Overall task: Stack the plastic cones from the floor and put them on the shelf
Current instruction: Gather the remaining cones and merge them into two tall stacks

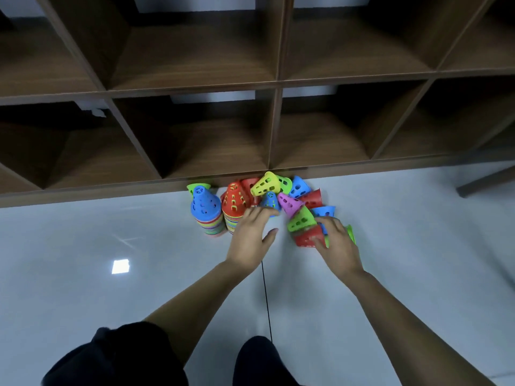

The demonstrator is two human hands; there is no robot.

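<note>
red cone [306,238], right hand [338,243] gripping it

Red, blue, green, yellow, purple cones [289,203]; dark brown wood-grain shelf [276,84]; pale grey floor [111,302].

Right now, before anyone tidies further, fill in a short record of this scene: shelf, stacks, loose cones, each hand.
shelf: wooden cubbies, no cones visible inside
upright stacks: two on the floor, blue-topped stack beside red-topped stack
loose cones: mixed colours heaped against the shelf base, including a yellow cone and a purple cone
left hand: open, fingers stretched toward a small blue cone; contact unclear
right hand: grips a tilted green-and-red short stack
</note>
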